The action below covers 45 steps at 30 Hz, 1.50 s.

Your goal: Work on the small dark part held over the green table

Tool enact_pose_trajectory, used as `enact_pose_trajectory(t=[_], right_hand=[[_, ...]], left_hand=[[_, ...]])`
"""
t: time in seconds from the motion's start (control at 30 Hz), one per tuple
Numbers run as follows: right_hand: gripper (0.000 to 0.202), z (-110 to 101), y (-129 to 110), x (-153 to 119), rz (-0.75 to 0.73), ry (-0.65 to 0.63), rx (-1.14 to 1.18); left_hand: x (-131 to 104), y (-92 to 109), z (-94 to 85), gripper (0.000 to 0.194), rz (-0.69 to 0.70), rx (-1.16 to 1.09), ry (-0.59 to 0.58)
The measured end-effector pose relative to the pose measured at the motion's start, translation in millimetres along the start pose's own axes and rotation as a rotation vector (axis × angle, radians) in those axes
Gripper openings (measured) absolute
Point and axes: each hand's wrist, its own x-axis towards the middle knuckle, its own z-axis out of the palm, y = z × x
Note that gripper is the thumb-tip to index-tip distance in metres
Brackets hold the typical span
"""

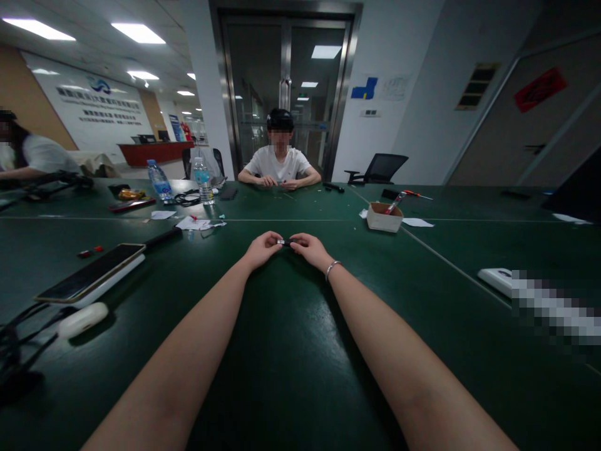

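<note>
Both of my hands hold a small black stick-like piece with a silver end (284,242) between them, low over the green table (282,351). My left hand (261,250) pinches the silver end between thumb and fingers. At the other side, my right hand (310,252), with a silver bracelet (331,270) at its wrist, grips the black end. The piece lies roughly level, and its ends are hidden by the fingertips. It is too small to tell its exact kind.
Left of me are a phone (91,272), a white oval case (83,321) and dark cables (19,351). Farther off stand water bottles (203,181) and a small box (384,217) with things in it. Across the table sits a person (280,163), hands on the tabletop.
</note>
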Motion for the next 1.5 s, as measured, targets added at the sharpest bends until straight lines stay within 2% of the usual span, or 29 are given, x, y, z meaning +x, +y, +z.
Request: enact_pose_trajectory(t=[0.23,0.4,0.6,0.87,1.13,1.3,1.43,1.5], right_hand=[[0.023,0,0,0,-0.001,-0.011,0.008],[0.023,1,-1,0,-0.004,-0.009,0.003],[0.024,0,-1,0,0.003,-0.013,-0.016],[0.023,1,-4,-2,0.017,-0.008,-0.021],[0.023,0,-5,-2,0.022,-0.016,-0.016],[0.025,1,-2,-1,0.011,-0.008,-0.015],[0.025,1,0,0,-0.003,-0.009,-0.011],[0.026,1,-1,0,-0.007,-0.01,-0.016]], left_hand=[[1,-1,0.1,0.033,-0.006,-0.001,0.023],[5,-5,1.7,0.036,-0.073,-0.082,-0.004],[6,-11,0.5,0.034,-0.051,0.005,-0.006],[6,-10,-0.5,0.029,-0.028,-0.013,0.002],[4,-7,0.4,0.036,-0.065,-0.034,-0.02],[3,-4,1.9,0.035,-0.05,0.019,0.029],[3,-5,2.4,0.033,-0.044,-0.017,-0.014],[4,-7,2.5,0.03,-0.021,-0.009,0.003]])
